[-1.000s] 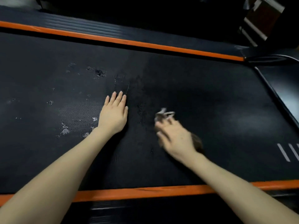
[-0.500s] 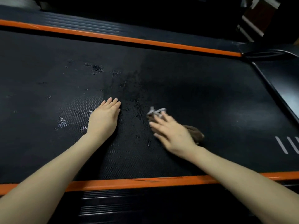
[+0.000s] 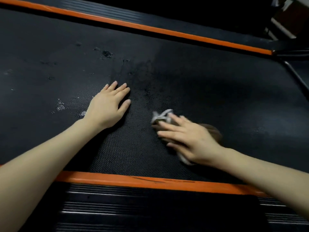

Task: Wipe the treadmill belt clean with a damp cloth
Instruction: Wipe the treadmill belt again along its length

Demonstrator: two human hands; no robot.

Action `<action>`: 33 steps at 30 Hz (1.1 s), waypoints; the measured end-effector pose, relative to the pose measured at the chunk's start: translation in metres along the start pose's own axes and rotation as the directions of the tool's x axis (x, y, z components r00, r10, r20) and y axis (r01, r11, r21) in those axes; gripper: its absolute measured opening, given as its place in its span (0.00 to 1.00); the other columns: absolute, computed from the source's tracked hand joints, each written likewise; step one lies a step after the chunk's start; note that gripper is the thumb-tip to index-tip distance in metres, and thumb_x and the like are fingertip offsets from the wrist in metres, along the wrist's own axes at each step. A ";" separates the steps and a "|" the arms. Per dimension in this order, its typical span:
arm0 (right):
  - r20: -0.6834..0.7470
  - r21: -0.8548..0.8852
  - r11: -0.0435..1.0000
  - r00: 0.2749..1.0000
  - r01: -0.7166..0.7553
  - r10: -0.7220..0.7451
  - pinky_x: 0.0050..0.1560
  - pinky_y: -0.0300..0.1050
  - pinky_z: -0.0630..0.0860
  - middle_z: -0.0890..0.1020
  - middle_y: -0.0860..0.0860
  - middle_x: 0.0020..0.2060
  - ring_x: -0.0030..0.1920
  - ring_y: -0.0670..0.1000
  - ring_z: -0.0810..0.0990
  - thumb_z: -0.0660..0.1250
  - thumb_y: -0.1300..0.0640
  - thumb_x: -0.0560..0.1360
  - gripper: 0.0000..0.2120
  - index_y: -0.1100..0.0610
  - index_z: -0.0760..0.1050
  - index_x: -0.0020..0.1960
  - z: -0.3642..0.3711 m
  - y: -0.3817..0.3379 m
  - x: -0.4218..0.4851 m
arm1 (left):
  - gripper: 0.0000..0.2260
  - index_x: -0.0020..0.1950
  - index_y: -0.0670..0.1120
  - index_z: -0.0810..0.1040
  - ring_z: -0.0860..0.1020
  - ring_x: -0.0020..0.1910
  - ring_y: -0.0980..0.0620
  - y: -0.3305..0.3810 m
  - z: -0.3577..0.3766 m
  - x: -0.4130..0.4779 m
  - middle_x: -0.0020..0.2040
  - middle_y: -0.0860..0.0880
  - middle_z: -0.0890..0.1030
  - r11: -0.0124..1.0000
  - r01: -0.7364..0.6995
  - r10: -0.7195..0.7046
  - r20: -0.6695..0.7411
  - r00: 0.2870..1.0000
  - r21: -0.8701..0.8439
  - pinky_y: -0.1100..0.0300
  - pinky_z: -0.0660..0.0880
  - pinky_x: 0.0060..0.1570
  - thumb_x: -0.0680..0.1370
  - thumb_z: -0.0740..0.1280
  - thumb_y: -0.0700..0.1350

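Nearest is the front orange rail (image 3: 150,181), then the belt (image 3: 217,84). The right hand (image 3: 189,139), lower right of centre, presses the bunched cloth (image 3: 161,117) onto the belt, grip apart, fingers straight over it rather than wrapped round. The left hand (image 3: 107,106) just left of it lies flat on the belt, grip apart too, holding nothing. I'd guess roughly half done: the right side looks evenly dark, but pale flecks (image 3: 60,106) mid-left and dark spots (image 3: 107,53) upper left look unwiped
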State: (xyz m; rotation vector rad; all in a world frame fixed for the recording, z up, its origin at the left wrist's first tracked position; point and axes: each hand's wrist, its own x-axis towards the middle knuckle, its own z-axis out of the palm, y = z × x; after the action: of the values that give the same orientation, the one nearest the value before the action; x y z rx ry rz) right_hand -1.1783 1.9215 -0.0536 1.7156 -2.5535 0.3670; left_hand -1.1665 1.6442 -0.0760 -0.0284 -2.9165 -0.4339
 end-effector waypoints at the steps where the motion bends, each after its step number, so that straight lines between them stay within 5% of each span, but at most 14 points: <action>1: 0.004 -0.003 0.997 0.997 0.073 -0.073 0.62 0.65 0.66 0.76 0.55 0.64 0.67 0.65 0.69 0.52 0.46 0.80 0.22 0.56 0.77 0.61 0.009 -0.011 0.016 | 0.29 0.73 0.44 0.66 0.58 0.75 0.46 0.001 -0.001 0.000 0.74 0.47 0.65 1.000 0.008 -0.008 0.003 1.000 -0.005 0.54 0.50 0.73 0.77 0.48 0.57; 6: 0.047 0.033 0.986 0.986 0.161 -0.162 0.64 0.64 0.64 0.75 0.52 0.66 0.69 0.62 0.68 0.56 0.49 0.77 0.19 0.54 0.76 0.64 0.015 -0.020 0.030 | 0.22 0.73 0.44 0.67 0.58 0.75 0.49 0.005 -0.006 -0.004 0.73 0.48 0.65 0.996 0.056 -0.056 0.001 0.998 -0.064 0.58 0.49 0.73 0.81 0.55 0.53; 10: 0.027 -0.018 0.998 0.998 0.060 -0.060 0.60 0.65 0.70 0.77 0.52 0.63 0.66 0.60 0.71 0.57 0.49 0.77 0.18 0.53 0.75 0.62 -0.007 0.024 -0.012 | 0.21 0.74 0.45 0.64 0.55 0.76 0.51 0.005 -0.007 -0.006 0.75 0.49 0.63 0.997 0.046 -0.044 0.031 0.999 -0.064 0.60 0.47 0.73 0.82 0.55 0.49; 12: -0.037 -0.019 0.986 0.985 -0.167 0.166 0.60 0.63 0.72 0.76 0.52 0.64 0.67 0.58 0.70 0.58 0.50 0.75 0.19 0.52 0.75 0.63 -0.014 0.049 -0.014 | 0.21 0.75 0.45 0.63 0.54 0.76 0.51 0.004 -0.006 -0.005 0.75 0.50 0.61 0.997 0.043 -0.041 0.040 0.998 -0.061 0.60 0.46 0.73 0.82 0.54 0.50; 14: -0.094 0.021 0.868 0.863 -0.497 0.496 0.67 0.56 0.68 0.73 0.49 0.67 0.71 0.53 0.66 0.60 0.50 0.78 0.18 0.50 0.73 0.66 -0.016 0.065 0.014 | 0.21 0.75 0.46 0.62 0.53 0.76 0.50 0.003 -0.005 -0.004 0.76 0.50 0.60 0.998 0.041 -0.038 0.051 0.998 -0.055 0.59 0.45 0.73 0.83 0.54 0.50; 16: -0.112 0.023 0.743 0.736 -0.669 0.667 0.69 0.49 0.63 0.71 0.48 0.69 0.72 0.51 0.63 0.59 0.50 0.79 0.17 0.49 0.71 0.68 -0.012 0.061 0.052 | 0.21 0.75 0.46 0.61 0.51 0.77 0.50 0.003 -0.005 -0.002 0.76 0.50 0.59 0.998 0.032 -0.029 0.058 0.998 -0.057 0.59 0.44 0.73 0.83 0.53 0.50; 18: -0.147 -0.010 0.755 0.748 -0.656 0.648 0.63 0.48 0.67 0.75 0.50 0.66 0.69 0.53 0.68 0.58 0.49 0.79 0.17 0.50 0.73 0.66 -0.005 0.039 0.074 | 0.21 0.76 0.46 0.60 0.51 0.77 0.50 0.002 -0.005 0.000 0.76 0.50 0.59 0.998 0.014 -0.011 0.053 0.999 -0.065 0.59 0.44 0.73 0.83 0.53 0.49; 20: -0.217 -0.113 0.877 0.873 -0.466 0.436 0.54 0.51 0.75 0.80 0.53 0.58 0.61 0.57 0.77 0.57 0.49 0.77 0.17 0.54 0.77 0.60 0.002 0.004 0.070 | 0.21 0.75 0.46 0.61 0.52 0.76 0.51 -0.002 -0.004 0.001 0.76 0.50 0.59 0.997 -0.027 0.031 0.051 0.998 -0.071 0.60 0.45 0.73 0.83 0.52 0.50; 24: 0.012 -0.221 0.932 0.955 -0.287 0.297 0.62 0.58 0.72 0.77 0.53 0.63 0.65 0.59 0.73 0.55 0.43 0.76 0.25 0.55 0.73 0.66 0.005 -0.016 0.054 | 0.22 0.67 0.44 0.74 0.65 0.72 0.45 -0.025 -0.009 0.008 0.69 0.47 0.71 0.979 -0.165 0.169 0.025 0.985 -0.117 0.55 0.54 0.71 0.78 0.54 0.52; 27: 0.087 -0.228 0.938 0.954 -0.261 0.286 0.63 0.60 0.69 0.75 0.51 0.66 0.66 0.58 0.72 0.54 0.42 0.76 0.25 0.52 0.72 0.67 0.004 -0.001 0.067 | 0.13 0.53 0.42 0.84 0.78 0.59 0.41 -0.036 -0.007 0.015 0.56 0.45 0.82 0.958 -0.249 0.240 -0.078 0.968 -0.140 0.46 0.67 0.63 0.74 0.65 0.46; 30: 0.068 -0.229 0.905 0.922 -0.357 0.381 0.64 0.59 0.67 0.72 0.50 0.68 0.69 0.57 0.69 0.54 0.44 0.77 0.22 0.51 0.72 0.67 0.005 0.011 0.089 | 0.10 0.47 0.43 0.85 0.80 0.56 0.42 -0.038 -0.006 0.018 0.52 0.45 0.83 0.949 -0.238 0.227 -0.079 0.971 -0.205 0.43 0.71 0.59 0.71 0.68 0.45; 33: 0.016 -0.139 0.728 0.733 -0.671 0.680 0.73 0.57 0.57 0.62 0.47 0.74 0.75 0.53 0.56 0.55 0.46 0.80 0.21 0.47 0.64 0.72 0.002 0.047 0.122 | 0.09 0.47 0.44 0.85 0.78 0.58 0.41 -0.042 -0.006 0.024 0.54 0.45 0.83 0.942 -0.203 0.189 -0.077 0.979 -0.266 0.45 0.66 0.63 0.72 0.69 0.47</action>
State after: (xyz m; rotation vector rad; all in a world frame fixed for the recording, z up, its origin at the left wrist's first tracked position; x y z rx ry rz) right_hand -1.2684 1.8277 -0.0431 0.6892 -3.0934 0.1539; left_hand -1.1907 1.6021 -0.0777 -0.3394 -2.7451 -0.7847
